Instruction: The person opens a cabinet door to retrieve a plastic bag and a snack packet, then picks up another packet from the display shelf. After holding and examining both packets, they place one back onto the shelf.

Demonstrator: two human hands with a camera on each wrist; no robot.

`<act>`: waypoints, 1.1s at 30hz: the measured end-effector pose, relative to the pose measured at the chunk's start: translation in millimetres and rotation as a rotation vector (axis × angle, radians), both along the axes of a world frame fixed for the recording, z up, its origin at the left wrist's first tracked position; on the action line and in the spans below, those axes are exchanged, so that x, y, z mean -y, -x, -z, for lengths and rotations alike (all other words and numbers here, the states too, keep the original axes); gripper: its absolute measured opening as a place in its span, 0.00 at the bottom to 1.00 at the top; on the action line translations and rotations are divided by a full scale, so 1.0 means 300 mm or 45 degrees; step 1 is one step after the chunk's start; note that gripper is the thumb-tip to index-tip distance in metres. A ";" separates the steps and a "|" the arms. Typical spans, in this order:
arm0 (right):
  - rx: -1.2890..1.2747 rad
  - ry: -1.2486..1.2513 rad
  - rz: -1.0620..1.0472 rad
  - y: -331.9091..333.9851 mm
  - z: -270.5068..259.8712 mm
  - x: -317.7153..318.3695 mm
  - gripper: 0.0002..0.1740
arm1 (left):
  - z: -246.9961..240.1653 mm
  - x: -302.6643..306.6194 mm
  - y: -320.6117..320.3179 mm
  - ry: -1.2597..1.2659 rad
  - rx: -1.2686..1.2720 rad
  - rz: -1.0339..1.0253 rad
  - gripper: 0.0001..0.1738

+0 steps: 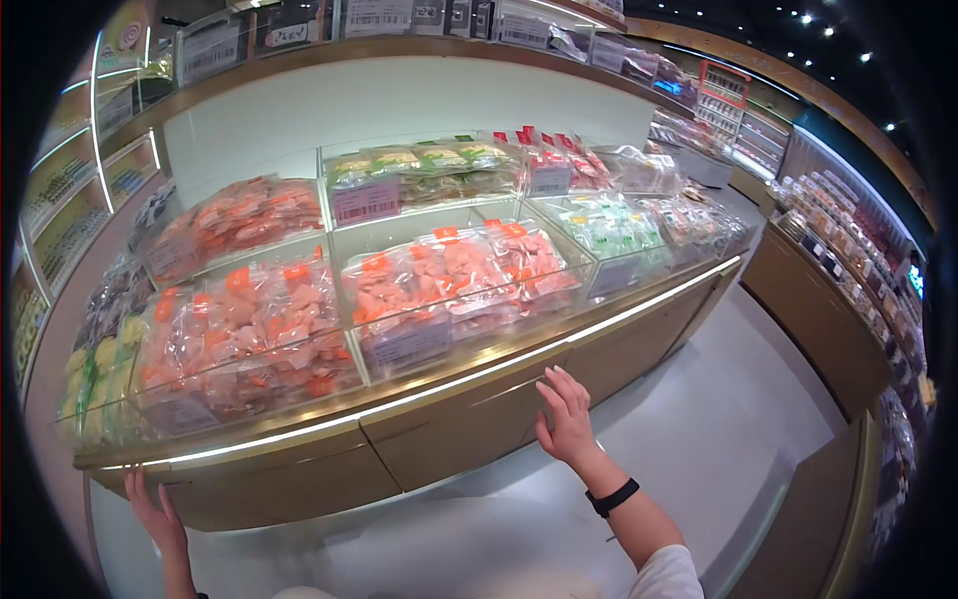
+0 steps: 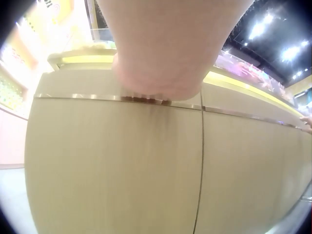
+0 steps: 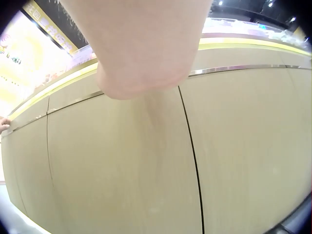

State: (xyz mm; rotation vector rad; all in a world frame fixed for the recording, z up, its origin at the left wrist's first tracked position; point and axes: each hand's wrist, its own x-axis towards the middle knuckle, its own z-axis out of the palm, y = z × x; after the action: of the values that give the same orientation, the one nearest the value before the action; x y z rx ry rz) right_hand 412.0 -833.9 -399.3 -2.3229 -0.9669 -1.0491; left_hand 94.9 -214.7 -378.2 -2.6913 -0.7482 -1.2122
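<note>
In the head view my left hand (image 1: 155,514) is raised at the lower left, fingers extended, by the lit front edge of a display counter (image 1: 429,434). My right hand (image 1: 567,414) is in front of the same counter, right of centre, fingers spread and loosely bent, with a black band (image 1: 612,497) on the wrist. Neither hand holds anything. Pink packaged goods (image 1: 244,334) fill a clear bin, with more pink packs (image 1: 464,270) beside them. In the left wrist view the left hand (image 2: 158,63) is before the cabinet front (image 2: 112,161); the right wrist view shows the right hand (image 3: 144,58) likewise.
Green packs (image 1: 429,160) and pale green-labelled packs (image 1: 611,228) lie in other clear bins. A shelf (image 1: 399,50) with boxes runs above. Another stocked counter (image 1: 818,309) stands at the right across a grey floor (image 1: 738,399), and lit shelves (image 1: 70,190) are at the left.
</note>
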 end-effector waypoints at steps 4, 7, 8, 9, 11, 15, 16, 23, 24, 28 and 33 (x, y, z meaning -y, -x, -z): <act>0.060 -0.055 -0.067 -0.103 -0.015 0.077 0.34 | -0.102 0.260 -0.034 0.172 -0.042 -0.061 0.32; 0.054 -0.120 -0.059 -0.136 -0.060 0.132 0.34 | -0.187 0.491 -0.065 0.272 -0.220 -0.089 0.33; 0.012 -0.189 -0.003 -0.144 -0.068 0.141 0.34 | -0.226 0.570 -0.086 0.259 -0.222 -0.112 0.33; -0.017 -0.210 0.054 -0.162 -0.074 0.159 0.35 | -0.268 0.653 -0.125 0.199 -0.305 0.020 0.32; -0.043 -0.171 0.060 -0.200 -0.079 0.179 0.35 | -0.331 0.794 -0.209 0.123 -0.417 0.292 0.30; -0.072 -0.123 0.088 -0.222 -0.073 0.158 0.32 | -0.369 1.011 -0.394 0.082 -0.522 0.770 0.24; -0.054 -0.138 0.099 -0.225 -0.077 0.153 0.31 | -0.367 1.056 -0.438 0.080 -0.541 0.866 0.24; -0.136 -0.151 0.112 -0.177 -0.141 0.167 0.30 | -0.282 1.263 -0.727 -0.191 -0.571 1.175 0.30; -0.151 -0.147 0.098 -0.160 -0.133 0.181 0.30 | -0.266 1.284 -0.752 -0.195 -0.590 1.207 0.30; -0.133 -0.230 0.095 -0.065 -0.092 0.259 0.25 | -0.228 1.358 -0.824 -0.238 -0.586 1.192 0.34; 0.128 -0.456 0.097 0.075 0.001 0.475 0.20 | -0.184 1.382 -0.863 -0.221 -0.570 1.089 0.37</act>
State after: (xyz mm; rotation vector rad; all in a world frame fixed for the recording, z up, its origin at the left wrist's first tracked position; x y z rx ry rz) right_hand 389.6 -976.3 -399.5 -2.0416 -0.6642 -1.2648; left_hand 353.9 -629.4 -323.0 -3.0082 0.5936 -0.6298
